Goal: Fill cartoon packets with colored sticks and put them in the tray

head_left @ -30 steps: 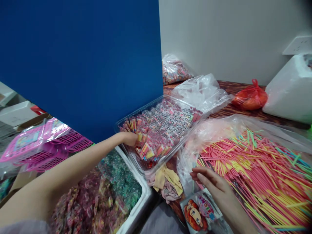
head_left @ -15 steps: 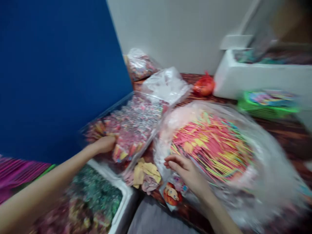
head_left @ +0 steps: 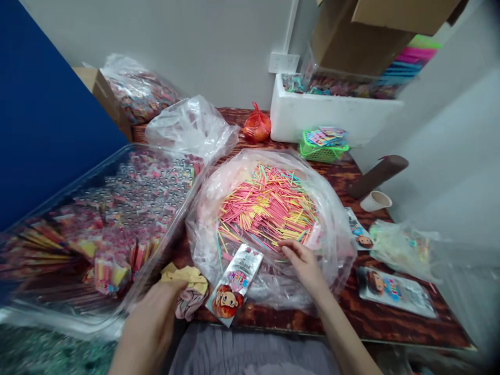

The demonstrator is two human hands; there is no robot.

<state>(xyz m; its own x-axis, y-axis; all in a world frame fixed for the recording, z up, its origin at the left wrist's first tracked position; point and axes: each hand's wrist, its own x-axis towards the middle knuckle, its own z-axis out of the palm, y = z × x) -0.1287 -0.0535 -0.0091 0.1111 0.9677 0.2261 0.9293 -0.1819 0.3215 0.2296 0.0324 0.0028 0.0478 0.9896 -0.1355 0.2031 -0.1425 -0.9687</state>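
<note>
My left hand point(head_left: 150, 320) is smeared by motion at the near right corner of the clear tray point(head_left: 177, 216), beside crumpled yellow and pink cloths point(head_left: 191, 281). Its fingers are mostly hidden. My right hand point(head_left: 302, 265), fingers loosely bent and apart, hovers over the near side of a large clear plastic bag point(head_left: 332, 224). Its fingertips are close to a heap of thin pink, yellow and green sticks point(head_left: 273, 203), with nothing visible in them. Between my hands a printed silver pouch point(head_left: 238, 281) lies against the bag. Filled small packets point(head_left: 113, 271) stand in the tray.
Behind are a clear bag point(head_left: 191, 127), a red bag point(head_left: 257, 125), a green basket point(head_left: 322, 150) of printed cards and a white foam box point(head_left: 332, 114). To the right are a brown cylinder point(head_left: 377, 177), a paper cup point(head_left: 375, 201) and another pouch point(head_left: 394, 291).
My left hand has left the packets in the tray and come back toward me. My view has turned right. My right hand stays near the sticks.
</note>
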